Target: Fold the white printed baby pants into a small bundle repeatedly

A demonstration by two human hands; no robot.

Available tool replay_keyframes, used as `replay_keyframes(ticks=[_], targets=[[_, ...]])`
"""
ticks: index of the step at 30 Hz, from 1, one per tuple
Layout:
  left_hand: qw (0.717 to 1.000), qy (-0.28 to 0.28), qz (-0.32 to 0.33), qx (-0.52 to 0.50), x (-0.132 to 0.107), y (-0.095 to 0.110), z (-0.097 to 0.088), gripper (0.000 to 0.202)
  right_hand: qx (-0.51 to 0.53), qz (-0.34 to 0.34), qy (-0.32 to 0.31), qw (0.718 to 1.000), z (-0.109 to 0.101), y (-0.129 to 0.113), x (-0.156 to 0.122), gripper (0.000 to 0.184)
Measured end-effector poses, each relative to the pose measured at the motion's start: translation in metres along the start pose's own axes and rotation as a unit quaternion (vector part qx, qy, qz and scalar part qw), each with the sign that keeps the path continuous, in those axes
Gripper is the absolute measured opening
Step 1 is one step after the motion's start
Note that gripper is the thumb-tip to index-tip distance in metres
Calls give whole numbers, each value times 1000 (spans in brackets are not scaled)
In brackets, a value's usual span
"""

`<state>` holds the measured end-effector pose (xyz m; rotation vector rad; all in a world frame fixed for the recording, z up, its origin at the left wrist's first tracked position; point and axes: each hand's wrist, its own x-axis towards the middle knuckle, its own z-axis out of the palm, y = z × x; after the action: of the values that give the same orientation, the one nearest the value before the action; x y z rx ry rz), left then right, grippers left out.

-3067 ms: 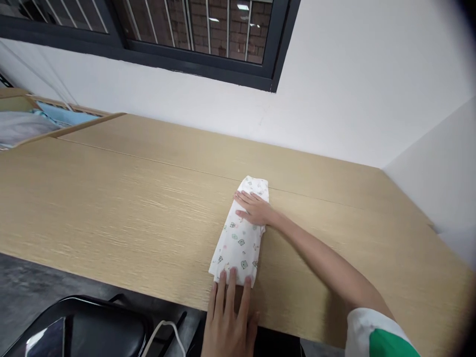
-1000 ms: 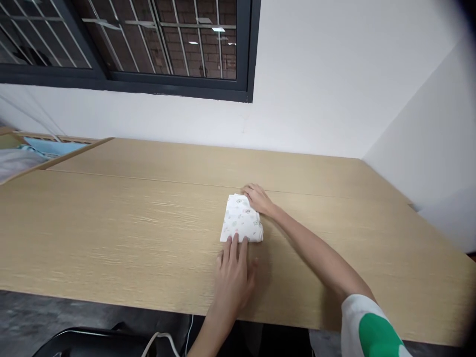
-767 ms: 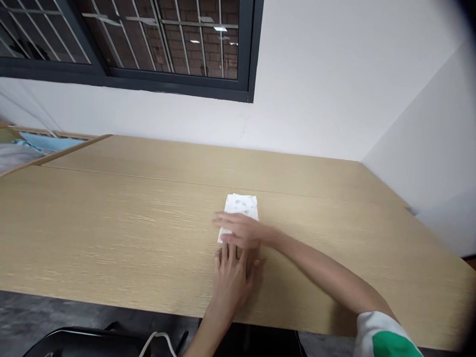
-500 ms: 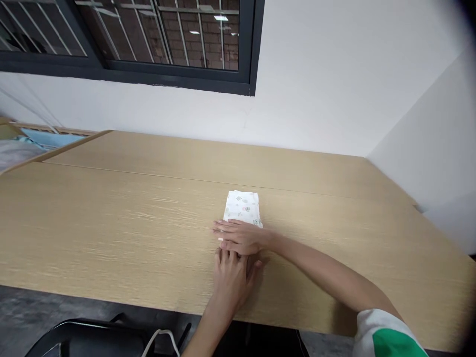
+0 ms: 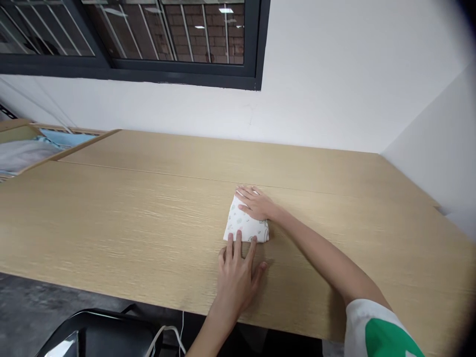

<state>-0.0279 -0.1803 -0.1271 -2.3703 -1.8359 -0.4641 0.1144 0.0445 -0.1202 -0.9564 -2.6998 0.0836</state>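
A folded white cloth (image 5: 243, 225) with a small printed pattern lies flat on the wooden table (image 5: 148, 233). My right hand (image 5: 256, 202) rests palm down across its far edge, fingers stretched out and pointing left. At the near edge, the fingertips of my left hand (image 5: 238, 270) touch the cloth, with the fingers spread and the thumb out to the right. Part of the cloth's far side is hidden under my right hand.
A black chair (image 5: 100, 332) stands by the table's front edge, with a white cable (image 5: 169, 328) beside it. Beyond the table are a white wall (image 5: 316, 74) and a barred window (image 5: 178, 34). A wooden-sided bed or crib with bedding (image 5: 29, 153) is at far left.
My right hand has slid away from me, from the cloth's near edge to its far edge, uncovering the near part. My left fingers have spread and now touch the near edge.
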Motion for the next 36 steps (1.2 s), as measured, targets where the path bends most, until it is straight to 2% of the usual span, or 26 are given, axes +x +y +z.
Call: replay_keyframes(ticks=[4,9,13,15,17,20,24,27,30,33,36], targets=[[1000,5,1,0,0,1,0,63,1,55,7,998,1,12,3,60],[1000,14,-3,-6,2,-2,4,61,-20,65,37,997,-11,7,-2,60],[999,16,14,-33,11,-19,0,46,-16,74,96,992,-40,-13,-28,51],[998,8,37,-58,18,-32,-6,39,20,64,84,994,-52,-27,-49,43],[997,6,44,-65,26,-45,-12,32,57,28,43,997,-58,-42,-70,38],[998,4,53,-46,38,-59,-16,25,62,-14,-1,998,-53,-63,-98,38],[996,-25,73,-43,50,-66,-20,27,28,-14,18,999,-37,-77,-115,22],[995,-38,64,-61,58,-68,-28,32,17,18,36,999,-35,-78,-113,22],[990,-50,58,-115,69,-74,-42,32,52,90,56,993,-44,-72,-102,20],[982,-73,44,-167,87,-83,-52,29,134,177,94,970,-55,-58,-87,17],[983,-82,-26,-161,112,-82,-53,26,182,236,136,945,-57,-39,-68,18]])
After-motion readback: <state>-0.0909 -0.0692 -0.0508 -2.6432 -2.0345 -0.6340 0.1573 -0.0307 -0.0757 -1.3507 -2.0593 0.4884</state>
